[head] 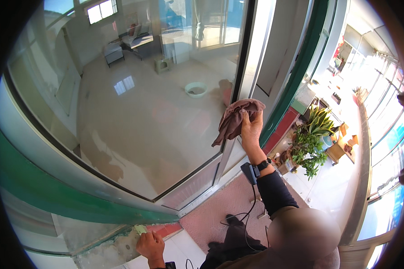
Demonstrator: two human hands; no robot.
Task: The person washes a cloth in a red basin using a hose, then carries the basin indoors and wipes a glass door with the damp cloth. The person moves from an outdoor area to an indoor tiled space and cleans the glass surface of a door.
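Observation:
A bunched brown cloth (pixel 239 116) is in my right hand (pixel 251 129), pressed against the metal frame of a glass door (pixel 148 117) near its handle side. The fingers are closed round the fabric, which hangs down over the edge of the glass. My left hand (pixel 150 245) is low at the left, fingers curled, by the worn ledge below the green frame. A small pale green patch (pixel 140 229) lies right at its fingertips; whether the hand holds it cannot be told. Both wrists carry dark bands, and a cable runs down from the right one.
Through the glass, a pale basin (pixel 196 90) and a small stool (pixel 162 66) stand on the floor. Potted plants (pixel 309 148) and a wooden stand (pixel 338 151) are on the right. A pinkish mat (pixel 202 222) lies underfoot, beside a green door frame (pixel 298 74).

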